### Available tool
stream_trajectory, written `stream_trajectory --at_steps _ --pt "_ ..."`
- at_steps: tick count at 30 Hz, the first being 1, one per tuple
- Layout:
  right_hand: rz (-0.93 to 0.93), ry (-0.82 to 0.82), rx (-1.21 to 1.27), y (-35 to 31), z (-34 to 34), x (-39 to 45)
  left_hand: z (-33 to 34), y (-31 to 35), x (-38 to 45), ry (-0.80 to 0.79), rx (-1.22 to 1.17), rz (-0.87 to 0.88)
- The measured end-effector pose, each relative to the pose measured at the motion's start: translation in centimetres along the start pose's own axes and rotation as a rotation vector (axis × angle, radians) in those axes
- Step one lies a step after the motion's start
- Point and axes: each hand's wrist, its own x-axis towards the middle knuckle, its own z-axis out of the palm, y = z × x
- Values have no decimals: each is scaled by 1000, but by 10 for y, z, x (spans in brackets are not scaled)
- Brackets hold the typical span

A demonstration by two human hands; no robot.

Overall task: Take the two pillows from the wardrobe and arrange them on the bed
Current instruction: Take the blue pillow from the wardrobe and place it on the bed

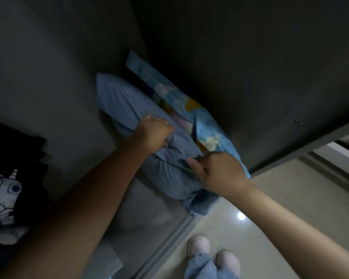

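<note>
Two pillows stand on edge inside the dark wardrobe (pixel 54 63). The plain blue pillow (pixel 125 101) is nearer me, and a patterned pillow (pixel 177 97) in light blue with yellow and white patches leans behind it against the wardrobe's inner wall. My left hand (pixel 155 131) is clenched on the plain blue pillow's fabric near its middle. My right hand (pixel 218 170) pinches the same pillow's cover lower down, close to the patterned pillow's near corner. The blue pillow's near end hangs over the wardrobe's floor edge.
The wardrobe's sliding-door track (pixel 169 242) runs diagonally below the pillows. Dark hanging clothes with a white print (pixel 6 190) fill the left side. A glossy tiled floor (pixel 280 198) lies to the right, and my feet in pale shoes (pixel 199 246) stand on it.
</note>
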Motion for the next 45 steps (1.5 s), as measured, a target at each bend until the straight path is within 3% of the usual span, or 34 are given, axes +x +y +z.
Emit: stream_trajectory --at_steps 4,6,15,20,28,37,45 --pt "197 -91 12 3 14 17 2 20 -22 359 -59 102" --pt "191 -163 -20 5 20 14 5 24 -34 401 -104 83" --pt "-79 -305 -241 -3 17 -57 -7 70 -121 300 -154 91" --pt "-164 -216 -259 -11 13 -133 2 107 -188 28 -208 -91" --pt "-80 -105 -345 -44 -24 -255 -18 162 -281 143 -384 23" --pt "243 -154 -373 28 -126 -337 -105 272 -238 178 -513 285" --pt "479 -144 -277 174 -238 -384 -219 403 -113 246 -431 569"
